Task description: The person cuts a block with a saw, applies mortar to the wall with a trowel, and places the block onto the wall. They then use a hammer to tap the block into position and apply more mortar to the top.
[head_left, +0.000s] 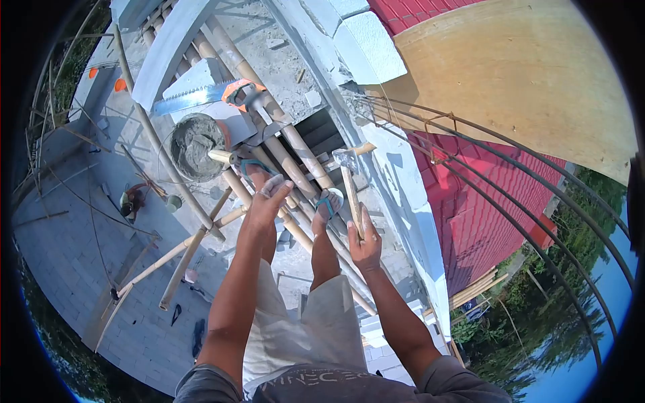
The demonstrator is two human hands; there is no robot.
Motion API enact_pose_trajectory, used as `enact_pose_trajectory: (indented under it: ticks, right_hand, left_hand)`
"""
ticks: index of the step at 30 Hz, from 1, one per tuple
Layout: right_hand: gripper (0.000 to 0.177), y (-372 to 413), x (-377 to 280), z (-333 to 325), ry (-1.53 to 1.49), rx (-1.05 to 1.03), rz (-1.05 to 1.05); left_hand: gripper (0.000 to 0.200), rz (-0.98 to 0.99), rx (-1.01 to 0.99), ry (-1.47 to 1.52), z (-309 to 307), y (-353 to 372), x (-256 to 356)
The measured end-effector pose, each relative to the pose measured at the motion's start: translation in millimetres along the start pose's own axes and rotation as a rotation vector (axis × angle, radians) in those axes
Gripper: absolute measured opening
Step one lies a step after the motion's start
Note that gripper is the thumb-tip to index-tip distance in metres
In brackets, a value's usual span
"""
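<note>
Head view, looking straight down: I stand on a bamboo scaffold [295,144] that runs along the white block wall [396,181], high above a paved yard [74,269] on the scaffold side of that wall. My right hand [363,243] is just beside the wall, fingers clamped round the wooden handle of the hammer [351,185]; its head points away from me, close to the wall top. My left hand [267,198] hovers farther from the wall, over the poles, fingers straight and loosely spread, holding nothing. My sandalled feet [328,203] rest on the poles beneath both hands. A bucket of mortar [172,144] sits on the scaffold, farther from the wall, and a saw [191,99] with an orange grip lies just beyond it. Curved rebar [440,121] springs from the wall top and arcs over the far side, crossing the red roof [470,228] and a plywood sheet [524,67]. A person [131,201] crouches in the yard, well apart from the wall. My forearms and legs hide the poles underfoot.
</note>
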State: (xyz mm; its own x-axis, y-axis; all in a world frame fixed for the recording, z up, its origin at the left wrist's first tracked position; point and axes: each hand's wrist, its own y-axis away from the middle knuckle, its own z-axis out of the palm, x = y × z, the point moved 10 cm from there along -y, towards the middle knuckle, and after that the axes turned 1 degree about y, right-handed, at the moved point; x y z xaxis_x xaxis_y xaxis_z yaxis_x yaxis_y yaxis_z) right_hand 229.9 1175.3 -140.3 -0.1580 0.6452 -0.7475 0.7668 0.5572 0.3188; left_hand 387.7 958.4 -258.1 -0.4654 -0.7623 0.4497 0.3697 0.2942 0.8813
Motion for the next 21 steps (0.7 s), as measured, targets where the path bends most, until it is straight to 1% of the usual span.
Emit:
enact_pose_trajectory:
  ticks: [1,3,4,5,6,7,9,10,11,13,14,15,16,17,18,19,20,21]
  right_hand:
    - [0.051,-6.0,-4.2,0.5,0.022,-0.018,-0.005]
    - [0.050,-13.6,-7.2,9.2,0.004,-0.064,0.022]
    - [0.050,-15.4,-10.9,21.8,0.002,-0.153,0.013]
    - [0.049,-18.1,-15.2,36.6,-0.002,-0.243,0.001]
    - [0.042,-24.7,-36.0,38.3,-0.053,-0.235,-0.046]
    - [0.042,-27.6,-44.0,44.5,-0.044,-0.246,-0.050]
    - [0.038,-22.5,-50.5,81.6,-0.035,-0.522,0.039]
    - [0.034,-25.5,-60.7,91.0,-0.110,-0.565,0.112]
    - [0.034,-27.2,-62.1,102.7,-0.101,-0.569,0.110]
    - [0.032,-42.2,-83.6,117.2,-0.138,-0.479,-0.051]
    - [0.030,-45.5,-74.3,129.5,-0.174,-0.514,0.068]
    - [0.029,-58.5,-90.2,135.2,-0.197,-0.500,0.111]
    - [0.029,-74.3,-103.5,143.1,-0.077,-0.407,-0.019]
    - [0.031,-88.8,-118.1,150.8,-0.047,-0.360,-0.083]
    - [0.033,-102.6,-127.9,164.7,0.009,-0.329,-0.141]
    - [0.035,-114.9,-125.1,186.3,0.115,-0.350,-0.151]
    - [0.041,-124.6,-136.3,202.3,0.206,-0.358,-0.166]
    - [0.044,-134.1,-151.9,218.0,0.269,-0.334,-0.231]
  left_hand:
    - [0.077,0.006,-0.006,-0.014,13.7,15.8,8.3]
    - [0.073,0.009,-0.175,-0.006,44.6,38.2,11.9]
    - [0.073,0.009,-0.175,0.010,49.3,44.4,7.5]
    - [0.070,0.044,-0.294,0.062,64.0,52.0,8.7]
    - [0.067,0.082,-0.411,0.113,77.1,59.1,12.3]
    - [0.067,0.084,-0.406,0.127,79.1,60.6,16.4]
    - [0.059,0.105,-0.284,0.214,69.1,58.4,25.3]
    - [0.044,0.179,-0.139,0.305,52.9,56.3,29.2]
    - [0.044,0.181,-0.140,0.314,44.6,54.8,27.5]
    - [0.032,0.356,0.103,0.203,1.3,58.6,50.9]
    - [0.025,0.361,0.225,0.297,-16.3,62.7,48.8]
    - [0.025,0.354,0.261,0.308,-28.4,61.4,42.0]
    - [0.026,0.430,0.368,0.225,-50.3,61.4,40.8]
    - [0.028,0.499,0.476,0.135,-70.1,65.7,42.9]
    - [0.024,0.518,0.539,0.492,-80.3,68.4,36.3]
    - [0.021,0.528,0.645,0.640,-93.1,74.8,33.5]
    - [0.020,0.521,0.738,0.685,-109.4,75.0,21.7]
    - [0.020,0.510,0.826,0.731,-122.9,75.4,7.2]
